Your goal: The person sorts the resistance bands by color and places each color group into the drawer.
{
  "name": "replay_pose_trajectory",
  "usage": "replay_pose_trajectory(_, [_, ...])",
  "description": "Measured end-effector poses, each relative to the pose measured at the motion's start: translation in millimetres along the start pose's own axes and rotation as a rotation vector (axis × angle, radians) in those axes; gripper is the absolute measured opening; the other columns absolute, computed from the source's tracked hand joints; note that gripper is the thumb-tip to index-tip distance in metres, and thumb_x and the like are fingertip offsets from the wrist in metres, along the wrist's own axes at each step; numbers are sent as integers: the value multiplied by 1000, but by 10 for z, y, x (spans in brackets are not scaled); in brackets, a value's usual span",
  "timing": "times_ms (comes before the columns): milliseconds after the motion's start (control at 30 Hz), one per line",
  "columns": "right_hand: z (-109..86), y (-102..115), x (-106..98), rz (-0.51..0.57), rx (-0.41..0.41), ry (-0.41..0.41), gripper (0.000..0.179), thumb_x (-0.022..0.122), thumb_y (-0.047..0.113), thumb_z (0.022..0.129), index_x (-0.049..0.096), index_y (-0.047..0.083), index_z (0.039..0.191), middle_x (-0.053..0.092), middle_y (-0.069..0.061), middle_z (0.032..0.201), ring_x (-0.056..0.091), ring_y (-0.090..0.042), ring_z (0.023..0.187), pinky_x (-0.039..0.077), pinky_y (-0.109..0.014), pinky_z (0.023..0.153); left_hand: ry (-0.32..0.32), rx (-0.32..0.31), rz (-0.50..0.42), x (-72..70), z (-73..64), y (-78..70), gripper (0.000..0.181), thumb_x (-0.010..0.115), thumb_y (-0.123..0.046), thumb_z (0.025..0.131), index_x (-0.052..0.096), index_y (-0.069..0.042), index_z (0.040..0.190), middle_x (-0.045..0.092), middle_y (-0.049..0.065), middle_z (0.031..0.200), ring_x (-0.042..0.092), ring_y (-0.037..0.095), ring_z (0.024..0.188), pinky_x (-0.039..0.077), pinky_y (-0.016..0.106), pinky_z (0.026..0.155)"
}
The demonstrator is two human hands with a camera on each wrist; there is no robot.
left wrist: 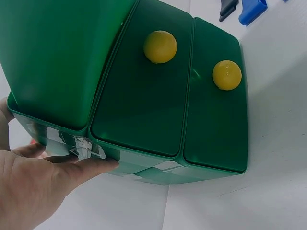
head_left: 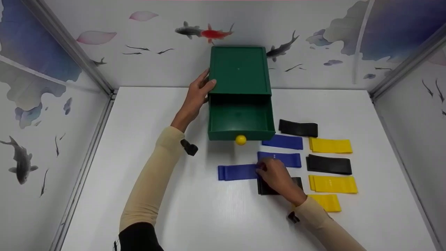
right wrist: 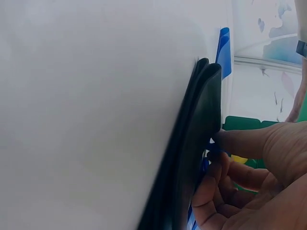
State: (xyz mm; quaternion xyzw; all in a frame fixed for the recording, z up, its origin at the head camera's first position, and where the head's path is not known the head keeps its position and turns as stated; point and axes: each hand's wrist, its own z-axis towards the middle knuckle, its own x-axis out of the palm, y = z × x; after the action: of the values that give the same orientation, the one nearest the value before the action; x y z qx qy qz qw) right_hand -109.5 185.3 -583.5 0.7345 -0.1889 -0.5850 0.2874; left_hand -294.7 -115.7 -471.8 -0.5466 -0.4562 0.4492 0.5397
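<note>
In the head view a green drawer cabinet (head_left: 239, 68) stands at the back of the table, its top drawer (head_left: 242, 120) pulled out, with nothing seen inside. My left hand (head_left: 197, 96) rests against the cabinet's left side, fingers fairly straight along it in the left wrist view. My right hand (head_left: 278, 176) pinches the right end of a folded blue resistance band (head_left: 238, 172) between thumb and fingers. Beneath that hand lies a folded black band (head_left: 266, 188), partly covered. Just behind it is another blue band (head_left: 287, 159).
Right of the cabinet lie a third blue band (head_left: 284, 142), black bands (head_left: 299, 128) and several yellow bands (head_left: 331, 145). Two closed lower drawers (left wrist: 139, 96) with yellow knobs (left wrist: 160, 47) show in the left wrist view. Printed walls (head_left: 156, 66) enclose the table.
</note>
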Motion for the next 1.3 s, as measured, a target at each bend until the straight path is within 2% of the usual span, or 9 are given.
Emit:
replay_pose_trajectory(133, [-24,9,-15,24,-62,-39,11,80,3,100,80,7,110,75,-5,102,67,-22,91,63,-44,89,1,2,-9,3,1,-2,73,61,-43,113,31,-24,176,37,6,177,44,25,158,42,64,122])
replay_pose_trajectory(333, [-123,27,-108,109,-183,-107,13,77,4,103,80,7,115,77,-2,106,70,-16,94,64,-41,91,0,5,-16,3,9,3,73,62,-43,113,31,-23,176,37,6,177,44,25,158,42,63,122])
replay_pose_trajectory(533, [-224,59,-253,33,-405,-208,17,81,-3,98,80,4,113,79,-4,106,74,-16,95,65,-36,88,2,5,-11,7,15,10,74,62,-43,113,31,-21,176,36,7,178,43,28,159,41,64,122])
replay_pose_trajectory(633, [-262,96,-358,-30,-532,-252,21,84,-7,94,79,4,111,79,-6,104,76,-19,93,66,-35,85,2,0,-6,8,13,7,73,61,-43,113,31,-22,176,36,6,178,43,29,159,40,65,123])
replay_pose_trajectory(733, [-296,147,-482,-107,-623,-277,24,86,-7,91,78,5,109,78,-7,101,77,-20,90,66,-34,81,-1,-3,-10,6,10,5,73,62,-43,113,31,-22,176,36,6,178,42,29,159,39,65,123])
replay_pose_trajectory(1000, [-361,336,-830,-253,-748,-300,28,90,-6,87,77,6,108,78,-7,101,78,-21,86,66,-32,77,-10,-4,-18,-2,3,-8,73,63,-44,113,33,-22,176,37,6,178,43,29,159,40,66,122])
replay_pose_trajectory(1200, [-405,537,-1111,-298,-823,-306,25,90,-3,88,78,5,108,77,-9,102,78,-23,88,67,-34,78,-11,-12,-35,0,2,-8,74,64,-45,112,33,-24,176,38,5,177,44,27,158,41,65,122])
replay_pose_trajectory(1300, [-417,652,-1236,-287,-847,-309,27,91,-6,87,78,5,108,78,-10,103,79,-25,89,67,-35,77,-2,-7,-36,-13,-3,-2,78,65,-47,111,27,-28,177,35,5,178,42,26,159,41,65,122])
